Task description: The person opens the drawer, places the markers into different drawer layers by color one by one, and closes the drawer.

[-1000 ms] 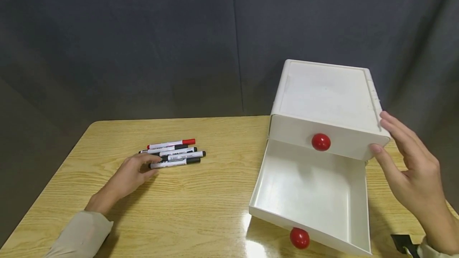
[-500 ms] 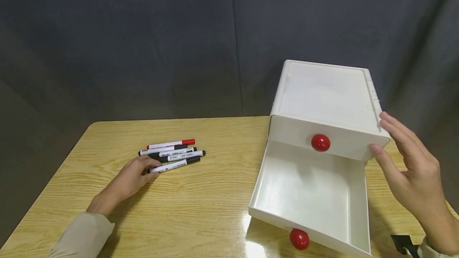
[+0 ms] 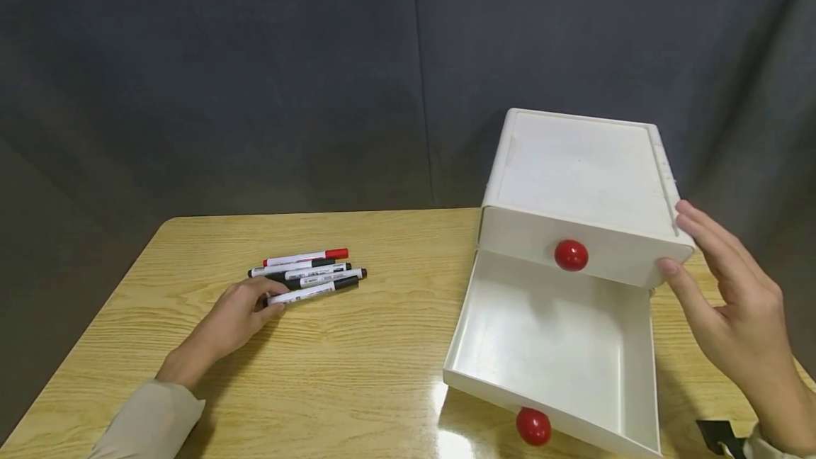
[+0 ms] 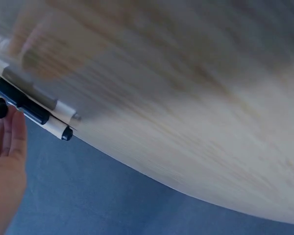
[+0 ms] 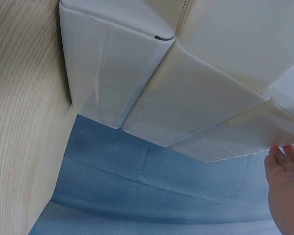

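Observation:
My left hand point(image 3: 232, 314) pinches the left end of a white marker point(image 3: 312, 293) with a black cap, the nearest of a small bunch on the table. Behind it lie several more markers, among them one with a red cap point(image 3: 336, 253). In the left wrist view, the fingers point(image 4: 18, 129) are beside the marker ends. At the right stands a white drawer unit point(image 3: 586, 168). My right hand point(image 3: 742, 310) touches its upper right front corner, thumb at the front, extended fingers along the side. The lower drawer point(image 3: 548, 353) is pulled out with nothing in it.
Round red knobs stick out from the upper drawer front point(image 3: 510, 229) and the lower one. A wooden table point(image 3: 344, 367) carries everything, with a dark curtain point(image 3: 287, 91) behind it. A small black object point(image 3: 717, 434) shows near the right wrist.
My left hand has taken hold of the nearest marker and drawn its left end slightly toward me, so it now lies at more of an angle. The right hand and drawer unit stay still.

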`<state>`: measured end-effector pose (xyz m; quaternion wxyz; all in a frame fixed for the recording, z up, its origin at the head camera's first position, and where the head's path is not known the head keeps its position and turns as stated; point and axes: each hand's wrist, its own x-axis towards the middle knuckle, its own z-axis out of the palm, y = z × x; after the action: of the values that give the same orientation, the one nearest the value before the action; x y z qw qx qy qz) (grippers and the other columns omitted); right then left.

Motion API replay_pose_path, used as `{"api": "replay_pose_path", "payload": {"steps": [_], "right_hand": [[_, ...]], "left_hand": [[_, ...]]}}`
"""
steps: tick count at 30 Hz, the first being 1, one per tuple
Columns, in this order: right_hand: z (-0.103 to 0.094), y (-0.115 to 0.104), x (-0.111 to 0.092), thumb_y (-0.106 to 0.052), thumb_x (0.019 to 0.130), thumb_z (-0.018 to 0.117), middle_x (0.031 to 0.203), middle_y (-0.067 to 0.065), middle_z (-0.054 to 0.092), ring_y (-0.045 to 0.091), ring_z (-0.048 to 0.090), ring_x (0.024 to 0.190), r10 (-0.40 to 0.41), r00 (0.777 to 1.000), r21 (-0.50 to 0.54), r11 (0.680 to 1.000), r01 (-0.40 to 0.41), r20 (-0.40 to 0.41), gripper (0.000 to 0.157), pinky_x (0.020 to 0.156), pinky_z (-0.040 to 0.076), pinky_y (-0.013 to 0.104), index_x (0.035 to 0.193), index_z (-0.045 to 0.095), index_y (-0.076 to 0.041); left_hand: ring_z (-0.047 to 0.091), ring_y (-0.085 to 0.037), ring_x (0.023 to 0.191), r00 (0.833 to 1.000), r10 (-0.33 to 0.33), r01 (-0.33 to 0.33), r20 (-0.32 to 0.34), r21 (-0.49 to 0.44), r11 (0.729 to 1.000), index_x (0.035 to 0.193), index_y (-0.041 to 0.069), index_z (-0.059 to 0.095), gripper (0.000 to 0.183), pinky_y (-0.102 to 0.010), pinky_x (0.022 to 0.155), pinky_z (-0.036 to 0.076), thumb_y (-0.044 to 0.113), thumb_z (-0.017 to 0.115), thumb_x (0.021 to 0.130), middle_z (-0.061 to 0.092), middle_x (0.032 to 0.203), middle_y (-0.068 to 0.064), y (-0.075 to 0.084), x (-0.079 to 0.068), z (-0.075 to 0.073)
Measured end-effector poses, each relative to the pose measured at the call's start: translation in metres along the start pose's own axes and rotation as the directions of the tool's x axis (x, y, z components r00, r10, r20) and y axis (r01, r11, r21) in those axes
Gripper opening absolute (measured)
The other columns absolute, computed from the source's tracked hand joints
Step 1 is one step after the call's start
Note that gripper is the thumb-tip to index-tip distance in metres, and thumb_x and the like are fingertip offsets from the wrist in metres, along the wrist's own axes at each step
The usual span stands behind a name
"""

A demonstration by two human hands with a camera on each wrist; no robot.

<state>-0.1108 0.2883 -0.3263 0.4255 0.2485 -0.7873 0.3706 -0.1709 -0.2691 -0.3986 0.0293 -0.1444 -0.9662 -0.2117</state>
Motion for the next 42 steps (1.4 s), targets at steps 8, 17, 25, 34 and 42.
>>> {"api": "replay_pose_path", "payload": {"steps": [8, 17, 25, 34, 42], "right_hand": [[0.001, 0.000, 0.000, -0.027, 0.097, 0.064, 0.140, 0.026, 0.055, 0.015, 0.053, 0.135, 0.000, 1.000, 0.012, 1.000, 0.001, -0.013, 0.053, 0.111, 0.040, 0.018, 0.127, 0.057, 0.016], [0.002, 0.000, 0.001, -0.026, 0.097, 0.064, 0.140, 0.028, 0.054, 0.015, 0.052, 0.135, -0.004, 1.000, 0.021, 1.000, 0.004, -0.014, 0.053, 0.112, 0.040, 0.018, 0.127, 0.056, 0.017], [0.002, 0.000, 0.002, -0.024, 0.097, 0.065, 0.140, 0.028, 0.054, 0.017, 0.052, 0.136, -0.003, 1.000, 0.026, 1.000, 0.004, -0.017, 0.052, 0.112, 0.039, 0.019, 0.127, 0.056, 0.017], [0.003, 0.000, 0.002, -0.022, 0.096, 0.065, 0.140, 0.028, 0.054, 0.017, 0.053, 0.136, 0.006, 1.000, 0.042, 0.999, -0.005, -0.023, 0.050, 0.112, 0.039, 0.020, 0.127, 0.056, 0.017], [0.003, -0.001, 0.003, -0.019, 0.096, 0.065, 0.140, 0.029, 0.054, 0.018, 0.053, 0.135, 0.007, 1.000, 0.060, 0.998, -0.006, -0.028, 0.049, 0.112, 0.040, 0.020, 0.127, 0.055, 0.018]], "left_hand": [[0.063, -0.024, 0.094, 0.999, 0.023, -0.025, -0.035, -0.037, 0.999, 0.110, 0.004, 0.071, 0.020, -0.038, 0.074, 0.055, 0.005, 0.070, 0.090, 0.069, 0.113, -0.016, 0.013, -0.002, -0.002], [0.064, -0.031, 0.110, 0.991, 0.089, -0.095, -0.101, -0.058, 0.994, 0.113, 0.006, 0.071, 0.020, -0.047, 0.084, 0.055, 0.007, 0.068, 0.093, 0.069, 0.117, -0.014, 0.031, -0.002, -0.008], [0.063, -0.022, 0.097, 0.976, 0.150, -0.158, -0.155, -0.039, 0.987, 0.110, 0.007, 0.071, 0.019, -0.040, 0.077, 0.052, 0.007, 0.069, 0.092, 0.071, 0.113, -0.010, 0.050, -0.001, -0.012], [0.065, -0.027, 0.105, 0.960, 0.193, -0.206, -0.205, -0.045, 0.977, 0.109, 0.008, 0.072, 0.020, -0.044, 0.083, 0.051, 0.006, 0.072, 0.089, 0.072, 0.112, -0.009, 0.070, -0.002, -0.017], [0.064, -0.018, 0.096, 0.896, 0.313, -0.336, -0.314, -0.022, 0.941, 0.104, 0.009, 0.073, 0.020, -0.037, 0.077, 0.051, 0.002, 0.076, 0.085, 0.074, 0.104, -0.003, 0.084, 0.001, -0.017]]}}
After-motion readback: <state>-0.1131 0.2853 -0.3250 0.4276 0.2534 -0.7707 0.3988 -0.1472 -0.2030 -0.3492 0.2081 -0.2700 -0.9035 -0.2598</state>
